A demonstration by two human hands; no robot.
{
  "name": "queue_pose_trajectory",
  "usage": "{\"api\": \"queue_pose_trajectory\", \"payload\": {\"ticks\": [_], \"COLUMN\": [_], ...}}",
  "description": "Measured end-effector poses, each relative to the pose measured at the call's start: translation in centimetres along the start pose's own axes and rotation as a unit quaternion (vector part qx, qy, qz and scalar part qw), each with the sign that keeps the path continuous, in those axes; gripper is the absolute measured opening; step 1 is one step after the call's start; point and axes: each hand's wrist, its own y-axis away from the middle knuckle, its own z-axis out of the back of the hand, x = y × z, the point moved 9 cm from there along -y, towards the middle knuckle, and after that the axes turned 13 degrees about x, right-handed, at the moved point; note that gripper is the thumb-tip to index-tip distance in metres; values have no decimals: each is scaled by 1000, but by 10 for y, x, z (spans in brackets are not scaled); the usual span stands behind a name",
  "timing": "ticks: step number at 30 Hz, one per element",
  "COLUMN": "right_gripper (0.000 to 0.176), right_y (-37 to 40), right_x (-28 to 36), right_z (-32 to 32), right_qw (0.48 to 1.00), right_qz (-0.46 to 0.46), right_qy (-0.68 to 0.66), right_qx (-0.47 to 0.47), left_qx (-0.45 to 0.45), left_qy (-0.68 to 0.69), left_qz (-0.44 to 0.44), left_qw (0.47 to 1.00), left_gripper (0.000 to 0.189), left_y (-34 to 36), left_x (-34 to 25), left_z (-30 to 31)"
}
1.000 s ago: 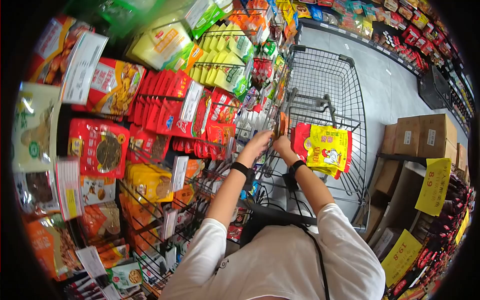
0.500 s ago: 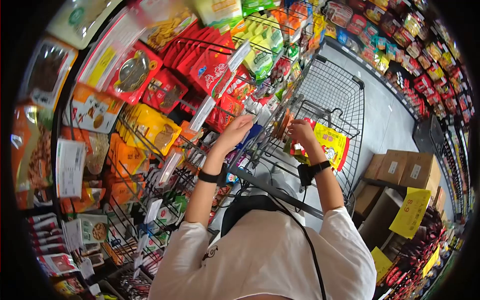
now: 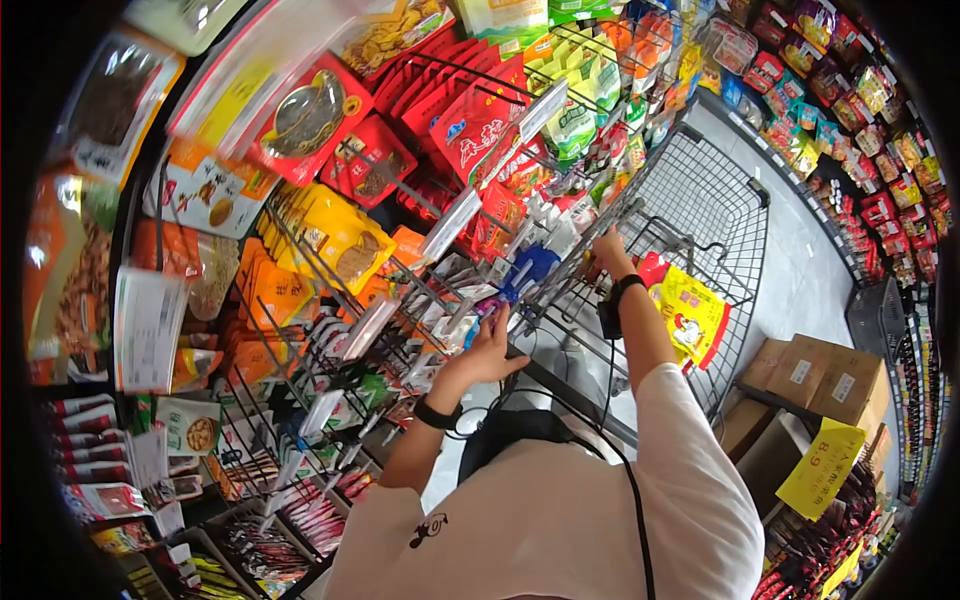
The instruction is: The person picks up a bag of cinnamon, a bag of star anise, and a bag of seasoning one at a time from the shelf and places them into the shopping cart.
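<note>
My left hand (image 3: 482, 358) is low beside the hanging snack packets, fingers apart and nothing in it. Its thumb points toward the near end of the shopping cart's handle bar (image 3: 575, 395). A blue item (image 3: 532, 270) hangs just beyond its fingertips. Farther forward, my right hand (image 3: 609, 250) is closed at the left side of the wire shopping cart (image 3: 690, 185); I cannot tell what its fingers hold. Right of that wrist, a yellow and red snack bag (image 3: 690, 318) lies in the cart. Both wrists wear black bands with cables.
Hooks with red packets (image 3: 480, 125), yellow packets (image 3: 340, 240) and white price tags (image 3: 150, 330) crowd the left side. Cardboard boxes (image 3: 830, 375) and a yellow price sign (image 3: 822, 468) stand at right. A shelf of packaged snacks (image 3: 870, 110) runs beyond the grey floor (image 3: 800, 250).
My left hand has dropped from beside the red packets toward the cart handle, its fingers spreading. My right hand has shifted to the cart's left side. The view has turned slightly.
</note>
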Motion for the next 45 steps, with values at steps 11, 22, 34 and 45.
{"api": "queue_pose_trajectory", "payload": {"ticks": [11,22,34,45], "right_gripper": [23,45,36,28], "right_y": [-19,-46,61,149], "right_x": [-62,-81,28,96], "right_z": [-31,-26,12,-10], "right_qw": [963,982,953,862], "right_qz": [-67,-71,33,141], "right_qy": [252,147,172,340], "right_qx": [-72,-99,-245,-349], "left_qx": [21,70,54,44], "left_qy": [-16,16,-12,-18], "left_qz": [3,10,-12,-15], "left_qw": [1000,997,998,999], "left_gripper": [101,101,101,98], "left_y": [-5,-8,-8,-5], "left_x": [-5,3,-2,-2], "left_z": [-2,-6,-1,-1]}}
